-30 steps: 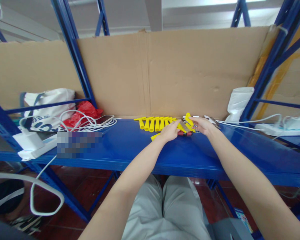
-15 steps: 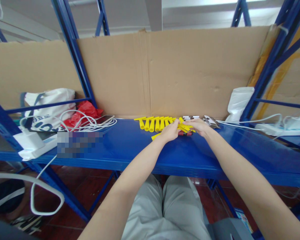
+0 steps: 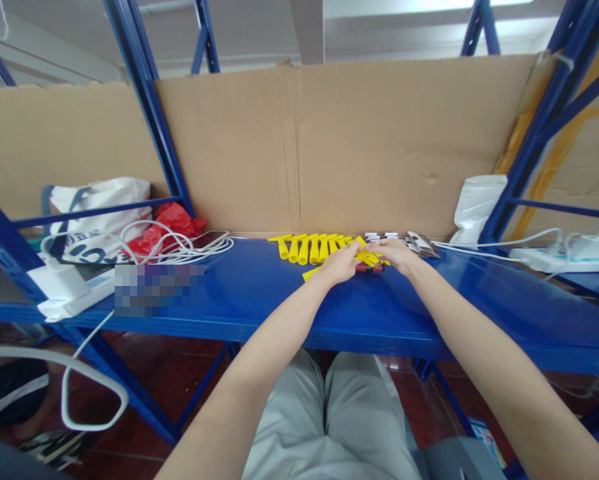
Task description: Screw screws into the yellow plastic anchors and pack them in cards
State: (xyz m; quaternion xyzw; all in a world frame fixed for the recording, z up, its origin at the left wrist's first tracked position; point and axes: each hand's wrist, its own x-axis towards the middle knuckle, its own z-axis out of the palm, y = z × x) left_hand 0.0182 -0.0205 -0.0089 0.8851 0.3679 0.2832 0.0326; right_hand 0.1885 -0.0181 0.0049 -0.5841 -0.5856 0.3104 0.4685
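Note:
Several yellow tube-shaped pieces with flat crosswise ends lie side by side in a row on the blue shelf top. At the row's right end, my left hand has its fingers closed on a yellow piece. My right hand meets it from the right, its fingers pinched at the same piece. Below and between the hands lie more yellow pieces in a loose heap, partly hidden by my fingers. Small dark red pieces sit just in front of that heap. One yellow piece pokes out beside my left wrist.
Small white-and-dark items and brownish flat packets lie behind my right hand. A white pouch leans at the right post. Left are coiled white cables, a red bag and a power strip. Cardboard walls the back.
Both hands stay at the same spot over the yellow pieces, with only a slight shift of the fingers. The row and the heap look unchanged.

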